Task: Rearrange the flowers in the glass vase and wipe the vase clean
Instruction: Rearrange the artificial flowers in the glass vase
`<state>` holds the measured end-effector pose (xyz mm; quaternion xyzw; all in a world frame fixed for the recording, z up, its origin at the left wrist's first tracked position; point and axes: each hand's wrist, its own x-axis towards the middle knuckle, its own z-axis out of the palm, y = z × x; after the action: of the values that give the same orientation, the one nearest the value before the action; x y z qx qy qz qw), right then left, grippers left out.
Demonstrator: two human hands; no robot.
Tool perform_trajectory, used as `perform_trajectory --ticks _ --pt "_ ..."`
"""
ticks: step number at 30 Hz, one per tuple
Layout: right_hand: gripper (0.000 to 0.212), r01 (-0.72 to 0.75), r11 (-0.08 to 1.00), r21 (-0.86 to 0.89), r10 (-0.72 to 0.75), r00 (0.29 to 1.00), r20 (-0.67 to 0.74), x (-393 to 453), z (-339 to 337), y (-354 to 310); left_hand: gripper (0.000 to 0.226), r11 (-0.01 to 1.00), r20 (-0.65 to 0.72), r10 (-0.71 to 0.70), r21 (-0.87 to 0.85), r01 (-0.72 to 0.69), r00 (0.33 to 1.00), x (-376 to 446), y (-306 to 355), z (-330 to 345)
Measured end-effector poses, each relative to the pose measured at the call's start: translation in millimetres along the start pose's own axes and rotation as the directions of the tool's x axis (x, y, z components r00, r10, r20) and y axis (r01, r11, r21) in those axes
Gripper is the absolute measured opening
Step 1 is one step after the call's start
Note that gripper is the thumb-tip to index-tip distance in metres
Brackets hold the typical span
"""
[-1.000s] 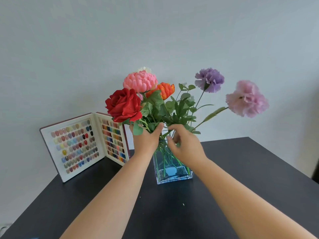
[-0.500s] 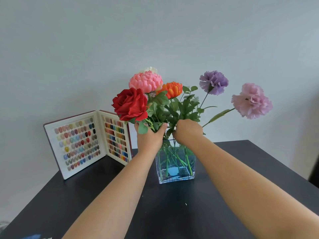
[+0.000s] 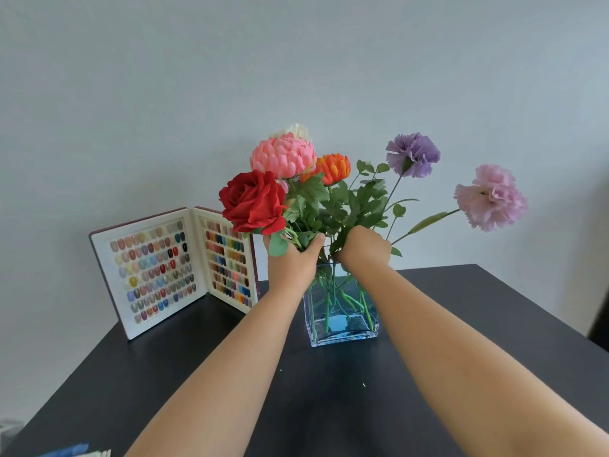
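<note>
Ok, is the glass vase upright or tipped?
Upright. The glass vase sits flat on the black table, its walls vertical, stems standing inside.

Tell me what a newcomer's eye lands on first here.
The bunch of bright flowers: a red rose at the left, a pink bloom leaning far out to the right, all standing in a glass vase at the middle of the black table. The left hand and right hand grip the stems just above the vase's mouth. Behind, at the left, stands an open colour-sample book.
</note>
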<state>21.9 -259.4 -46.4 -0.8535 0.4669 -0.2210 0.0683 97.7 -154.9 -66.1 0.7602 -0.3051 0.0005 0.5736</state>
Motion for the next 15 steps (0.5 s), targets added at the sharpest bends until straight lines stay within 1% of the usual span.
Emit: perform_trajectory --ticks 5,9,12,13,15 --pt "0.022 -0.018 0.998 0.059 0.022 0.998 -0.055 -4 7 6 0.076 1.000 0.004 0.015 -0.001 -0.015 1.000 -2 1 -2" --pt "0.024 -0.055 0.992 0.116 0.060 0.997 -0.044 -2 7 2 0.077 1.000 -0.019 0.002 -0.013 -0.002 1.000 -3 1 0" --pt "0.016 -0.085 0.984 0.159 0.089 0.996 -0.018 -1 9 -1 0.079 0.997 -0.073 -0.018 -0.082 0.012 0.997 -7 1 4" --pt "0.017 -0.088 0.981 0.174 0.092 0.996 -0.018 -2 10 -1 0.079 0.993 -0.096 -0.006 -0.118 -0.005 0.995 -11 0 6" --pt "0.020 -0.081 0.969 0.235 0.093 0.995 -0.041 -3 9 0 0.071 0.973 -0.141 0.023 -0.223 -0.054 0.990 -19 -3 9"
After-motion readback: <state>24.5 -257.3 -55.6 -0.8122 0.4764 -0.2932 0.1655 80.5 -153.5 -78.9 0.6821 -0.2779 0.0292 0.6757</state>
